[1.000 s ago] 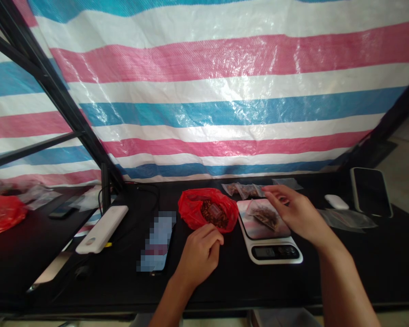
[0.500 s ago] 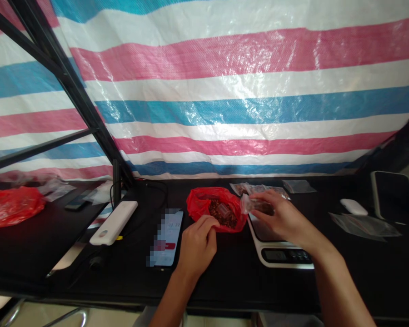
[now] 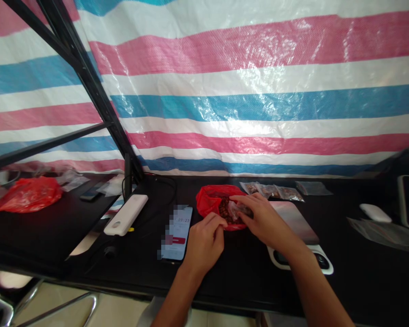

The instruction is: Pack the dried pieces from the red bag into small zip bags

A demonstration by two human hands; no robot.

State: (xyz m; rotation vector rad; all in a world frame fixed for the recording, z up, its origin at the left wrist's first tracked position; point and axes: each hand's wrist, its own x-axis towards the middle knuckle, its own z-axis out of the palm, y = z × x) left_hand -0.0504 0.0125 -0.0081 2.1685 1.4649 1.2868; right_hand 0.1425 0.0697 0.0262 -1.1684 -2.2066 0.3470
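Near the middle of the black worktop [image 3: 368, 268], the left hand [image 3: 204, 240] pinches the near rim of a crumpled red plastic bag [image 3: 209, 202] of brown dried bits, apparently to hold its mouth wide. The right hand [image 3: 264, 222] closes its fingers around a small clear plastic pouch [image 3: 236, 210], poised right over that mouth (fingers partly hide it). A flat white digital scale [image 3: 300, 227] sits just right of the bag.

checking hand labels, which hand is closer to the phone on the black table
Left. The left hand is right beside the phone, just off its right edge. The right hand is farther right, holding a small clear pouch over the red bag.
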